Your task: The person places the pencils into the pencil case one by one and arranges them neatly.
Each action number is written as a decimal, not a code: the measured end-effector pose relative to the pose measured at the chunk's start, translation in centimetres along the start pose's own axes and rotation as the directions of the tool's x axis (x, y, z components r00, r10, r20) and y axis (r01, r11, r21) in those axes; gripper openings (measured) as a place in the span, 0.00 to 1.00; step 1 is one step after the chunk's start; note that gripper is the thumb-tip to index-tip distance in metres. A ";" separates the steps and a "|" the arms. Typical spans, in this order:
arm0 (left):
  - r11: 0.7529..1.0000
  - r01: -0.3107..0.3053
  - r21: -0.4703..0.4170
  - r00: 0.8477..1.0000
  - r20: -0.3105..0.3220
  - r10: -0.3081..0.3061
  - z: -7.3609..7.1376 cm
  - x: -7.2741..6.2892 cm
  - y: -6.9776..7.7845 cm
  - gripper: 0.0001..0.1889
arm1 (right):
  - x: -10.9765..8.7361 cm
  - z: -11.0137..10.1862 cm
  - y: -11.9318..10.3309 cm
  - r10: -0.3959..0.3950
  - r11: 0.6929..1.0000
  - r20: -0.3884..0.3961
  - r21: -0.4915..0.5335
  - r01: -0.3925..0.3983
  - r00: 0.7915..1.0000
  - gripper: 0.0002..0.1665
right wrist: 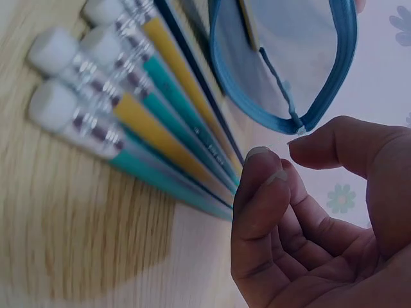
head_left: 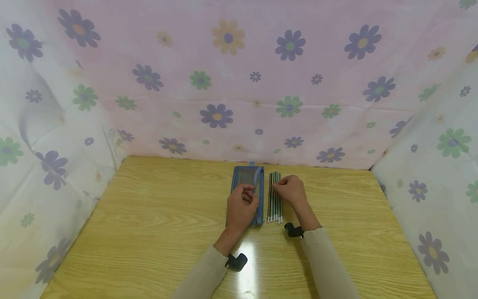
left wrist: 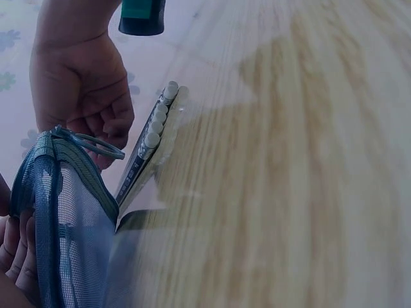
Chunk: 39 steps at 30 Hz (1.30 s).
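Observation:
A blue mesh pencil case (head_left: 244, 175) with a zip lies on the table, its opening lifted apart in the right wrist view. My left hand (head_left: 242, 208) holds the case's edge with curled fingers, partly hidden behind the mesh in the left wrist view. Right of the case, several pencils (head_left: 275, 209) lie side by side, their white erasers (right wrist: 54, 106) towards me; some are teal, some yellow, some dark. My right hand (head_left: 291, 190) hovers over or touches their far part, fingers loosely bent. A gap shows between its thumb and fingertips (right wrist: 257, 163), with nothing held there.
The wood-grain table (head_left: 168, 232) stretches to both sides. Flowered cloth (head_left: 257, 87) hangs behind it and at both sides. A black wrist device (head_left: 237, 262) sits on the left wrist, and another black device (head_left: 293, 230) on the right.

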<state>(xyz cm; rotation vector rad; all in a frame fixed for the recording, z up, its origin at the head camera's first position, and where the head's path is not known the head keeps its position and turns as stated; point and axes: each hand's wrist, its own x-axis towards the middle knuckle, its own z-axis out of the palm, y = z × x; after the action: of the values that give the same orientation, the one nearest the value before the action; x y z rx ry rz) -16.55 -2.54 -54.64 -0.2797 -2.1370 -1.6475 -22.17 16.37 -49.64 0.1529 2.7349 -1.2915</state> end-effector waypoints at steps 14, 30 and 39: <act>1.000 -0.013 0.005 1.000 -0.006 0.013 0.0 0.1 0.2 0.11 | 0.1 -1.1 1.3 -0.032 0.994 -0.017 -0.102 0.030 0.999 0.13; 1.000 -0.014 -0.013 1.000 0.000 0.014 0.0 0.1 0.1 0.11 | 0.3 -1.2 1.9 -0.019 0.979 0.005 -0.201 0.019 1.000 0.19; 1.000 -0.031 0.001 0.999 -0.012 0.031 0.1 0.0 0.1 0.10 | 0.7 -1.0 1.8 0.029 0.976 0.015 -0.218 -0.025 0.999 0.22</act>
<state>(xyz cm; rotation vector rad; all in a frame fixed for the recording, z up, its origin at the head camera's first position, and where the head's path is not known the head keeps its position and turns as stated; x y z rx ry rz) -16.60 -2.39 -54.60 -0.3010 -2.1139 -1.6275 -22.63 18.32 -50.46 0.1568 2.8232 -0.9722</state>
